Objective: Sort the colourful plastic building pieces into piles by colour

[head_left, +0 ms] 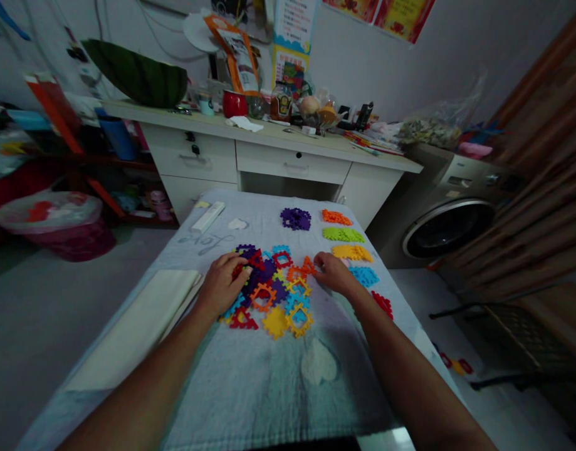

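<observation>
A mixed pile of toothed plastic building pieces [267,270] in several colours lies mid-table. My left hand [225,280] rests at its left edge, thumb and fingers apart around a red piece among the others; some fingertips are hidden. At the pile's right side, my right hand [332,270] pinches an orange triangular building piece [308,265]. Near the front of the pile are a yellow piece [275,322], a yellow square frame [299,320] and a red triangular piece [243,319]. An orange toothed frame [262,297] lies on top.
Single-colour groups line the right edge: orange [336,217], green [343,235], yellow [352,253], blue [364,276] and red [382,304]. A purple group [296,218] sits at the back. Folded white cloth [132,329] and a white box [209,217] lie left.
</observation>
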Tool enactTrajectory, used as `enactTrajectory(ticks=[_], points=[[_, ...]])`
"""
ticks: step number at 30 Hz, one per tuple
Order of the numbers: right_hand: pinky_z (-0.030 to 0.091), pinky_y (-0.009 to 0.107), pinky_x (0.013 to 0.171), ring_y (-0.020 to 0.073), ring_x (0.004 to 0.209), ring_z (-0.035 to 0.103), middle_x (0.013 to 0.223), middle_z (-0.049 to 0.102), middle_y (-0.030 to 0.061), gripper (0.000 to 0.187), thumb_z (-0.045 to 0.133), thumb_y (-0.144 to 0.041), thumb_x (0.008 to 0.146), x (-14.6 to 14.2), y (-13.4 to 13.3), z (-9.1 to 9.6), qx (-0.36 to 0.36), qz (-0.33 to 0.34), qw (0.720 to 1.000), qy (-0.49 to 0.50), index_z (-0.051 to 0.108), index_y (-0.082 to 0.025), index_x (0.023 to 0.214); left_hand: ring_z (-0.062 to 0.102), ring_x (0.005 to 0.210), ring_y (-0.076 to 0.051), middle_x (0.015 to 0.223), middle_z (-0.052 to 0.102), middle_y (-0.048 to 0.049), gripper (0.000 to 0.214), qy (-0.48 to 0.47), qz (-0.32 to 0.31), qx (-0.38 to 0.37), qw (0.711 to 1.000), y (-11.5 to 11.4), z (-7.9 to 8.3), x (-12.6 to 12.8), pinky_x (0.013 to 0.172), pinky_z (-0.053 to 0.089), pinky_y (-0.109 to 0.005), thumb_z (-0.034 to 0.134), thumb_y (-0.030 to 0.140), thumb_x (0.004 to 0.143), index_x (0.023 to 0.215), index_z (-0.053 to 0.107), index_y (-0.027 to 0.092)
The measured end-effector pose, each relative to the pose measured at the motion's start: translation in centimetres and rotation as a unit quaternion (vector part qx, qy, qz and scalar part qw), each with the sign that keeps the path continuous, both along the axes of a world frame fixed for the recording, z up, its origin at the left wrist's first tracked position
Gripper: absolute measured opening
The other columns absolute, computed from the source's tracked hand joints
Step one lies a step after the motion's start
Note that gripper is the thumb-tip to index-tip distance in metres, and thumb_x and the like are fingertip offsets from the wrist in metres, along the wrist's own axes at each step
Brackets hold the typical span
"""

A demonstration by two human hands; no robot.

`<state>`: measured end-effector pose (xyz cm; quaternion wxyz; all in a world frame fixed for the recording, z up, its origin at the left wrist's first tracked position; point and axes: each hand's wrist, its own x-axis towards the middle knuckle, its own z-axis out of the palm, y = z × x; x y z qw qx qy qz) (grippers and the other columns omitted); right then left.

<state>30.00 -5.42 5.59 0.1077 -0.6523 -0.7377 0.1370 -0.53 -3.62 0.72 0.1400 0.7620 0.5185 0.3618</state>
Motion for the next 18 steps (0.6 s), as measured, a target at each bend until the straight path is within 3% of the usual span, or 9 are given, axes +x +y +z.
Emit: enactTrajectory(ticks=[5,12,18], points=[[0.032,0.023,0.061,0.0129,0.069,0.053,0.082,0.064,0.0036,0.028,0.063,-0.011,0.074,-0.3,0.4,0.5,-0.049,0.003,0.999,-0.007,0.06,-0.015,0.101,0.054,0.115,-0.027,0.12,0.058,-0.0111,0.038,0.012,0.002,0.007,1.0,0.3,-0.6,0.0,0.103,0.041,-0.046,0.046,0.048,0.089,0.104,0.065,0.019],[0.028,0.022,0.058,0.0114,0.064,0.048,0.075,0.062,0.0018,0.019,0.057,-0.005,0.073,0.4,1.2,0.8,-0.029,0.003,1.0,-0.01,0.061,-0.016,0.089,0.055,0.117,-0.028,0.122,0.058,-0.0099,0.039,0.019,0.006,-0.011,1.0,0.5,-0.9,-0.1,0.104,0.042,-0.047,0.048,0.051,0.088,0.104,0.067,0.02],[0.03,0.021,0.058,0.0104,0.064,0.048,0.072,0.061,-0.0004,0.013,0.056,-0.006,0.073,5.5,6.8,2.8,0.082,-0.071,0.994,-0.003,0.061,-0.016,0.08,0.056,0.115,-0.026,0.122,0.058,-0.0076,0.037,0.014,0.004,-0.015,1.0,0.6,-1.0,-0.1,0.103,0.044,-0.044,0.049,0.051,0.088,0.105,0.067,0.023]])
